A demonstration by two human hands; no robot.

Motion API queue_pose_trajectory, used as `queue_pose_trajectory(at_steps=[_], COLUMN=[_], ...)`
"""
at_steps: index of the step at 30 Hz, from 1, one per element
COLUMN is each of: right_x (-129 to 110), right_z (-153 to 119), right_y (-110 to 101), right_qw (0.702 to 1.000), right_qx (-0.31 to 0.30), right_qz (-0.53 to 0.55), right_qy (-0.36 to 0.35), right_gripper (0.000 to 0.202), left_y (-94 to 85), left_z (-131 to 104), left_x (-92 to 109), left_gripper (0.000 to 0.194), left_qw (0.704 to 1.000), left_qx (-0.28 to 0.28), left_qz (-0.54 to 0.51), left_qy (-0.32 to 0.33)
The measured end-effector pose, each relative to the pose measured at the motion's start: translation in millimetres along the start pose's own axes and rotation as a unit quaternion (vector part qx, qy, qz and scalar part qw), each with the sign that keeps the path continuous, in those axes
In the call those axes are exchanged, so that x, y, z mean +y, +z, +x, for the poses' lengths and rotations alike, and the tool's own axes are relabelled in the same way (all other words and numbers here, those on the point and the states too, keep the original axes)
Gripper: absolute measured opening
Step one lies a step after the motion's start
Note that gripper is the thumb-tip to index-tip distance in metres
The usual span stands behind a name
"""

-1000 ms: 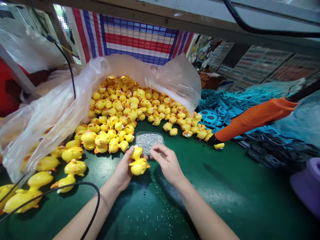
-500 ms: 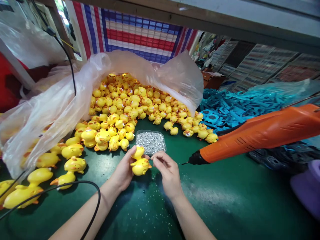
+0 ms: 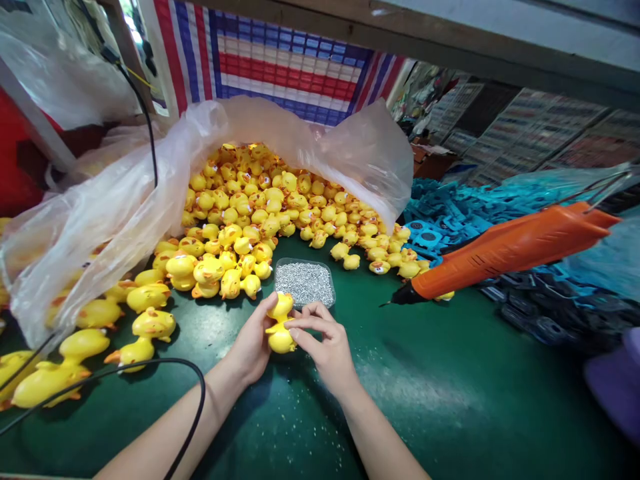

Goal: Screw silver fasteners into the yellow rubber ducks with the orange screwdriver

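Note:
My left hand point(image 3: 255, 343) is closed around a yellow toy duck point(image 3: 282, 339), held just above the table in front of the tray. The fingers of my right hand point(image 3: 325, 339) are drawn together in a pinch against the duck's right side. Whatever they pinch is too small or hidden to make out. Behind both hands stands a clear plastic tray point(image 3: 331, 293) filled with tiny silver pieces that look like screws point(image 3: 304, 281). An orange electric screwdriver point(image 3: 505, 253) hangs to the right, its bit pointing left and apart from my hands.
A heap of yellow ducks point(image 3: 240, 207) spills from a translucent plastic bag point(image 3: 370, 160). More ducks lie at the left, where a black cable point(image 3: 197, 407) crosses over my left forearm. Blue plastic parts point(image 3: 450, 213) and black parts point(image 3: 540, 307) are piled right on the green table point(image 3: 430, 413).
My right hand has moved slightly left, its fingertips now against the duck. The screwdriver has swung farther away, and the view has shifted a little.

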State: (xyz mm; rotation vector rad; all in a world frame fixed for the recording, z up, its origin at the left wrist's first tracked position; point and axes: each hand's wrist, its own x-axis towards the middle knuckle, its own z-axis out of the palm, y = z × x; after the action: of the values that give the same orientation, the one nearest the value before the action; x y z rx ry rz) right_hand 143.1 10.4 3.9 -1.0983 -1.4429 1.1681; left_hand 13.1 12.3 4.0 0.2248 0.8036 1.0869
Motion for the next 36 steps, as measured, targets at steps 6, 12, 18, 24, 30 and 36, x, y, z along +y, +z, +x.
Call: queue_pose_trajectory(at_steps=[6, 12, 18, 24, 30, 36], right_x=[-15.9, -61.5, -92.1, -88.4, -79.4, -74.0], right_z=[3.7, 36.6, 63.8, 38.4, 10.1, 11.6], right_y=[-8.2, -113.7, -195.5, -117.5, -31.2, 1.5], right_qw=[0.996, 0.714, 0.858, 0.924, 0.953, 0.923], right_qx=[0.013, 0.531, 0.412, 0.345, 0.149, 0.194], right_qz=[-0.087, -0.208, -0.185, -0.117, 0.074, 0.117], right_qy=[-0.013, -0.406, -0.243, -0.117, -0.254, -0.311], right_gripper=[0.014, 0.053, 0.066, 0.043, 0.041, 0.046], left_y=[2.3, 1.0, 1.3, -1.0, -0.2, 2.8], left_z=[-2.6, -3.1, -1.2, 2.9, 1.6, -2.5], left_x=[3.3, 0.1, -13.1, -18.8, -25.1, -26.4], left_gripper=[0.033, 0.037, 0.041, 0.036, 0.033, 0.033], left_qw=[1.000, 0.996, 0.992, 0.992, 0.993, 0.993], left_qx=[0.000, -0.074, -0.086, -0.097, -0.075, -0.071], left_qz=[0.009, -0.005, -0.011, 0.015, 0.039, 0.028], left_qy=[-0.004, -0.049, -0.088, -0.080, -0.078, -0.087])
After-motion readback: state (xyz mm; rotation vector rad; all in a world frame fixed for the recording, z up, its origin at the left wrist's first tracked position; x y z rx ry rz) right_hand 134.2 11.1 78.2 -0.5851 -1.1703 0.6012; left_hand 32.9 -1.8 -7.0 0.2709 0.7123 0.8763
